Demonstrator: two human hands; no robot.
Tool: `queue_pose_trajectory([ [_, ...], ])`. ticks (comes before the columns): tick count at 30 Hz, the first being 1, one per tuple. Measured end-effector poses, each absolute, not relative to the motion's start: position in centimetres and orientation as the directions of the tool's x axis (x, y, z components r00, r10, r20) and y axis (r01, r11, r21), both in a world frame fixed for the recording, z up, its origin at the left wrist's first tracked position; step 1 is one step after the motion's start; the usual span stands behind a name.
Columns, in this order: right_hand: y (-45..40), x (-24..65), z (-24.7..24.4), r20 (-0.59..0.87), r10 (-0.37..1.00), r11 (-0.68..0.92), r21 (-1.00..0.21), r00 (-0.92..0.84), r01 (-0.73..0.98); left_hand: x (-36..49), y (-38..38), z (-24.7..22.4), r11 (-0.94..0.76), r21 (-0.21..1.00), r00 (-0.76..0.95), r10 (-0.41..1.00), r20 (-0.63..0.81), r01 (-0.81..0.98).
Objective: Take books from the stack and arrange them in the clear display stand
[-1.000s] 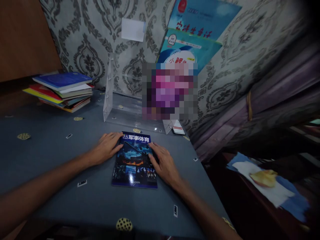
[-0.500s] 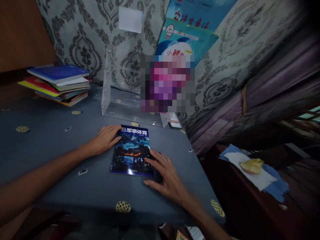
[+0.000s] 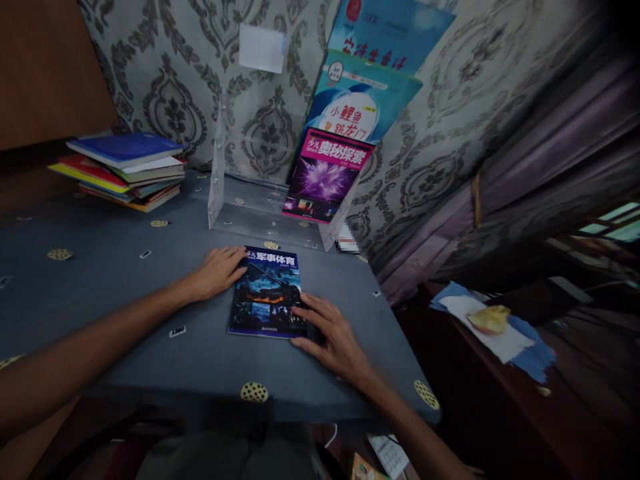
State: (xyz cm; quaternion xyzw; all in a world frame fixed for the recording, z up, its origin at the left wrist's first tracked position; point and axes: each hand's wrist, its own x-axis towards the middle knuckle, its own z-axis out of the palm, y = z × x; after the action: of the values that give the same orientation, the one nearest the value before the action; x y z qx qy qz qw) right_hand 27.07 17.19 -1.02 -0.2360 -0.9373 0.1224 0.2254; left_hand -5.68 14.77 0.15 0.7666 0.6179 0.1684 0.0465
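A dark blue book (image 3: 267,291) with a tank picture lies flat on the grey-blue tablecloth, cover up. At its upper left edge rests my left hand (image 3: 216,272), fingers extended and touching the cover's border. My right hand (image 3: 331,333) is at the lower right edge, its fingers spread and their tips on the cover. Behind the book stands a clear acrylic rack (image 3: 265,227). In the rack's right part a pink and purple book (image 3: 327,177) leans in front of a teal book (image 3: 370,90) and a blue one (image 3: 395,30).
A stack of books (image 3: 125,167) sits at the back left of the table (image 3: 190,367). To the right, a lower dark red surface (image 3: 480,387) bears a blue cloth, white paper and a yellowish item (image 3: 490,320). A purple curtain (image 3: 450,207) hangs beside the table.
The camera view has shifted slightly. My right thumb has moved up to the book's lower right corner. The pink book's cover, pixelated before, now shows clearly.
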Motion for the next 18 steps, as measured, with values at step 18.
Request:
queue_pose_trajectory([
  [18,16.92,27.2,-0.3,0.38,0.534,0.832,-0.396,-0.755,0.389,-5.84,14.84,0.19,-0.246,0.343,0.178,0.96,0.218,0.907],
])
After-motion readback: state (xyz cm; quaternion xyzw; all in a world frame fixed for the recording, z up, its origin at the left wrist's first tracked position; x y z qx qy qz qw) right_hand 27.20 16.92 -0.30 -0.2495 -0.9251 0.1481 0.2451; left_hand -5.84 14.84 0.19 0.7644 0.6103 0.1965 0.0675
